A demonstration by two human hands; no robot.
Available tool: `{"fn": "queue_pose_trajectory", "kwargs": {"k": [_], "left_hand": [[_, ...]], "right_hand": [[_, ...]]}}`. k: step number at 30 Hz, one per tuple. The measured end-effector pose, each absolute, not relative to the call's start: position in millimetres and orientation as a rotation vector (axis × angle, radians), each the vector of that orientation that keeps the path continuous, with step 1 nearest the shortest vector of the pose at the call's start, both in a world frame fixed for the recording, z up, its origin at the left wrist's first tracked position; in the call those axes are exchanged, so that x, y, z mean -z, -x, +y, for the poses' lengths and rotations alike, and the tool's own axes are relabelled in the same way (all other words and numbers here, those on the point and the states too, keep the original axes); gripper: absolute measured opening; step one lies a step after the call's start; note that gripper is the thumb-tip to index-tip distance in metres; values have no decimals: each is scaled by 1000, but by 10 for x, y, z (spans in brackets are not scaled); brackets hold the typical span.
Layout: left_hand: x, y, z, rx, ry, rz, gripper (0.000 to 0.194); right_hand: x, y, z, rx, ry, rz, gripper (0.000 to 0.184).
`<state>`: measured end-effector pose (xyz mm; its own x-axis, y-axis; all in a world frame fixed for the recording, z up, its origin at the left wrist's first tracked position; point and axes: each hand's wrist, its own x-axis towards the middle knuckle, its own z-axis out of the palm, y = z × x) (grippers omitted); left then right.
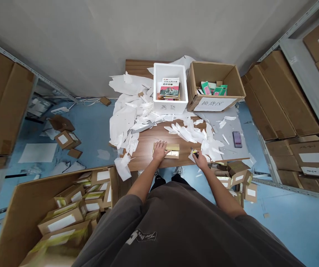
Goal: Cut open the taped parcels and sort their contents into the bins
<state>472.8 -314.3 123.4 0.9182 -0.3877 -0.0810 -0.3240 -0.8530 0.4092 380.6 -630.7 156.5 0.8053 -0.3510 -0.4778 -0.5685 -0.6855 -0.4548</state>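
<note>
Box (pixel 173 153), probably light and stiff, suits holding at its nine-o'clock end, where left hand (pixel 160 149) rests unclenched, right hand (pixel 201 160) grasping cutter (pixel 195 152).

We rest our left hand (pixel 160 149) on a small box (pixel 173 147); at its 3 o'clock our right hand (pixel 200 159) grips a tool (pixel 194 152), at 12 a white tub (pixel 181 108).

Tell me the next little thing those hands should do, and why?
I'd probably bring the cutter in the right hand over to the small box, well clear of the left hand. That left hand rests on the box, while the cutter is off to the box's right, not touching it.
</note>
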Motion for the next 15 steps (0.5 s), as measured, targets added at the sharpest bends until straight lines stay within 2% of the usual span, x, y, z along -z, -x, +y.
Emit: {"fn": "queue_pose_trajectory", "kwargs": {"k": [3,6,11,15], "left_hand": [[-1260,-4728,-3157,216,-2663,-473,57],[-1292,-4709,-3121,223,-2675,-363,59],[-1262,-4398,-3046,179,-2729,37,62],[-1238,-4005,-3080,323,-2697,-24,62]], "right_hand": [[-1262,-3792,-5828,-382,2007,712,53],[-1045,-3882,-5282,-297,1831,785,60],[-1149,-4563,-4925,-234,1934,803,59],[-1393,-5280,-4875,-293,2099,686,50]]}}
